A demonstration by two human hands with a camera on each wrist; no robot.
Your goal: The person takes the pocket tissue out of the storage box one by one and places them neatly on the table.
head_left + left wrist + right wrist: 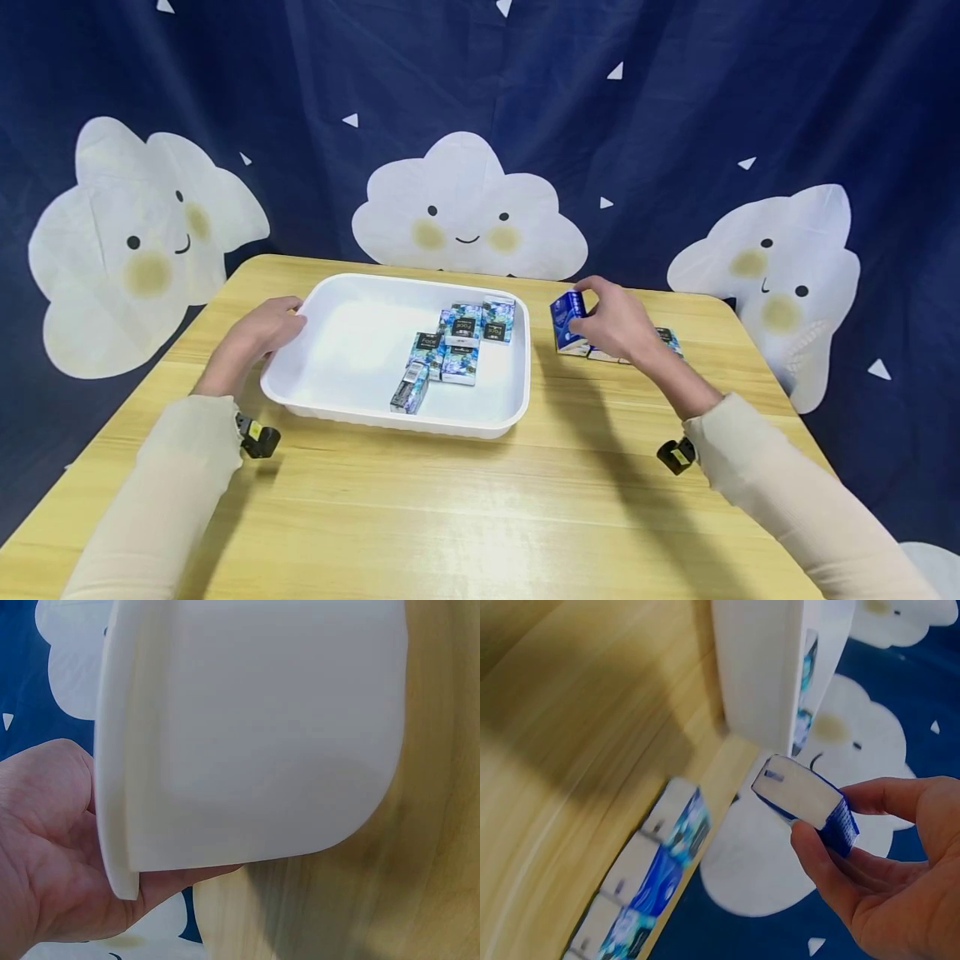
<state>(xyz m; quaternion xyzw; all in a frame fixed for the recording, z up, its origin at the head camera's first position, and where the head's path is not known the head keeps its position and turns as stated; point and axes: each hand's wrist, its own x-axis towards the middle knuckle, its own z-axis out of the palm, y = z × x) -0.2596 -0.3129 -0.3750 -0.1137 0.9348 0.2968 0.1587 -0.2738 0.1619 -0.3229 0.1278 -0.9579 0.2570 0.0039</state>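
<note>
Right hand: reaches out right of the tray, palm down, thumb and fingertips pinching a packet; the right hand [618, 321] is clamped on it.
Blue tissue packet [567, 315]: in that pinch, just beside the tray's right rim.
Left hand: bent at the wrist at the tray's left end, the left hand [273, 325] gripping the rim.
White tray [337, 350]: on the wooden table [420, 517], its right half bearing floral tissue packets [459, 367], some overlapping.
Packet row [603, 357]: right of the tray, partly behind the right hand.
Sleeves: cream [780, 475], a small black camera [677, 456] at each wrist.
Backdrop: navy cloth [450, 75] with smiling clouds [468, 208], beyond the tray.
Right wrist view only: the held packet's pale side, its gap from the row, and a blue packet [656, 881] standing between floral ones.
Left wrist view only: the tray's smooth outer wall, fingers against its end.
</note>
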